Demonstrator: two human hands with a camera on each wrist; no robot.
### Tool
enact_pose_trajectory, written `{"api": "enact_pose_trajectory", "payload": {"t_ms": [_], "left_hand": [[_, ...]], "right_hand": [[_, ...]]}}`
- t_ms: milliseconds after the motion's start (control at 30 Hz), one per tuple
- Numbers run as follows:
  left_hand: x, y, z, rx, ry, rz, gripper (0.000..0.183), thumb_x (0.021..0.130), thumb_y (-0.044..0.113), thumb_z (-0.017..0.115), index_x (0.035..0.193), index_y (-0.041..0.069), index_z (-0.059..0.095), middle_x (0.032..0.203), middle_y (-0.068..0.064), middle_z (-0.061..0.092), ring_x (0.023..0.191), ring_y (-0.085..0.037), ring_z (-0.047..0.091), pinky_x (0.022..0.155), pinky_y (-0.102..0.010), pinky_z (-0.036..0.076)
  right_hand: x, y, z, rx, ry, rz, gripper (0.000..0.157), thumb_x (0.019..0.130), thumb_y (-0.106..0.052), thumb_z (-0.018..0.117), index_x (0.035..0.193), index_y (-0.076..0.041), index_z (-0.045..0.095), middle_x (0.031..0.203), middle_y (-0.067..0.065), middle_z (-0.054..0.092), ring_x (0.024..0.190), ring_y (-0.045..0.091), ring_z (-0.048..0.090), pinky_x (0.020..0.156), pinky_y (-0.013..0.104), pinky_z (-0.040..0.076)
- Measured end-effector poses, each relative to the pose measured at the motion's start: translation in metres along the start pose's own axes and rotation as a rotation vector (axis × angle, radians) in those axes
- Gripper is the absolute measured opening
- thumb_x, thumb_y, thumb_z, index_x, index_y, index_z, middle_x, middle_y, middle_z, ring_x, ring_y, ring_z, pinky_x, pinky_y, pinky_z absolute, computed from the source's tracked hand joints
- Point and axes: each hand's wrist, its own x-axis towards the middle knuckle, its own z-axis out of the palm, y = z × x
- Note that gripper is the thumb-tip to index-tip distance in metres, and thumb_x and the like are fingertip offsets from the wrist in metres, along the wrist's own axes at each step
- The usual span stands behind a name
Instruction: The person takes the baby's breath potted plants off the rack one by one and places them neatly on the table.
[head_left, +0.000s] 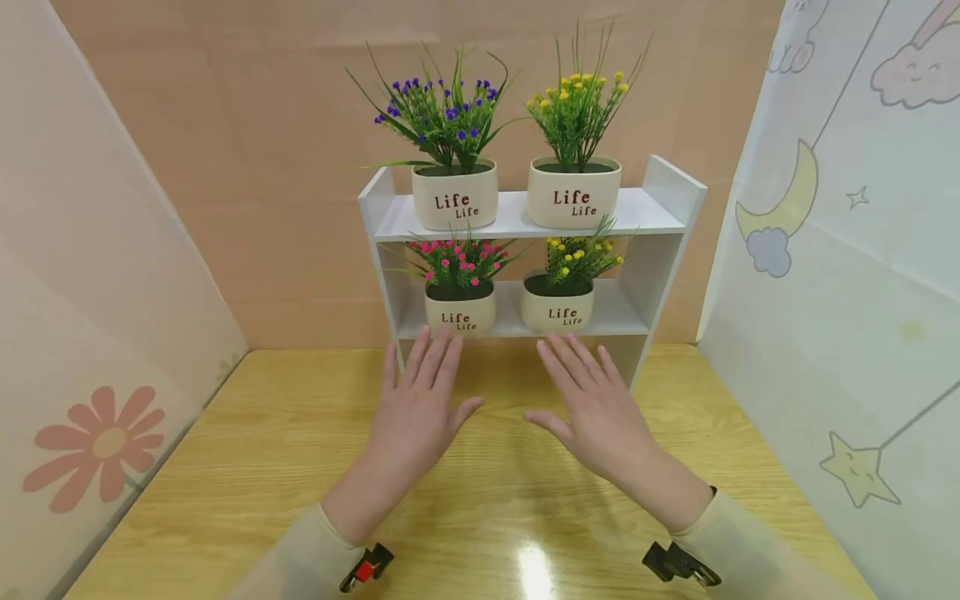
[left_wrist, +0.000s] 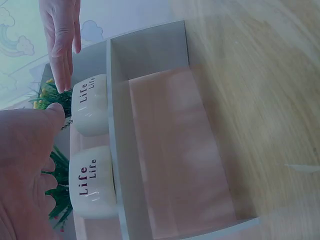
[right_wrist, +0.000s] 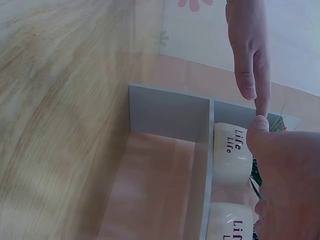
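Observation:
Both hands hover palm down over the table before a white shelf (head_left: 517, 335), fingers straight and thumbs spread inward. The left hand (head_left: 416, 408) holds nothing; its fingertips overlap the lower edge of the pot with pink flowers (head_left: 459, 310) in the head view. Nothing is in the right hand (head_left: 596, 408) either, and its fingers point toward the lower pot with yellow flowers (head_left: 557, 307). On the top board stand a pot with purple flowers (head_left: 454, 200) and another with yellow flowers (head_left: 573, 198). All of these cream pots carry the words "Life Life".
The shelf stands at the back of a wooden table (head_left: 300, 433), against a peach cloth backdrop (head_left: 285, 167). A panel with a printed flower (head_left: 108, 443) borders the left side; one with a moon and star (head_left: 862, 467) borders the right.

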Motion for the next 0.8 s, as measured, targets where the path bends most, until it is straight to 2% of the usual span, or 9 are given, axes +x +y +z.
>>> {"api": "enact_pose_trajectory", "payload": {"t_ms": [133,333,500,800], "left_hand": [[0.002,-0.002,-0.005,-0.002,-0.005,-0.012,0.092,0.105,0.055,0.072,0.172,0.005,0.033,0.179,-0.015,0.03,0.167,-0.039,0.02,0.132,-0.071,0.012],[0.006,-0.006,-0.014,-0.015,-0.008,-0.033,0.092,0.107,0.056,0.069,0.173,0.005,0.03,0.18,-0.015,0.027,0.169,-0.035,0.013,0.133,-0.068,0.003],[0.009,-0.01,-0.022,-0.004,0.004,-0.046,0.092,0.106,0.057,0.069,0.173,0.006,0.031,0.181,-0.014,0.027,0.169,-0.034,0.011,0.133,-0.069,0.006],[0.016,-0.017,-0.038,-0.011,0.007,-0.064,0.092,0.109,0.054,0.067,0.175,0.006,0.025,0.183,-0.013,0.02,0.17,-0.031,0.006,0.134,-0.065,0.0]], "right_hand": [[0.003,0.001,-0.006,-0.006,0.008,-0.006,0.096,0.106,-0.061,0.065,0.174,-0.004,0.029,0.179,0.019,0.028,0.164,0.043,0.026,0.132,0.066,0.017],[0.007,0.001,-0.015,-0.003,0.001,-0.008,0.098,0.104,-0.057,0.071,0.175,-0.005,0.026,0.18,0.017,0.025,0.166,0.04,0.022,0.134,0.064,0.015],[0.011,0.001,-0.022,-0.009,-0.017,0.003,0.099,0.105,-0.056,0.071,0.175,-0.005,0.024,0.181,0.016,0.023,0.167,0.038,0.019,0.133,0.064,0.015],[0.017,0.002,-0.038,-0.019,-0.015,0.01,0.1,0.105,-0.056,0.07,0.176,-0.007,0.02,0.182,0.015,0.02,0.168,0.037,0.016,0.133,0.065,0.014]]}}
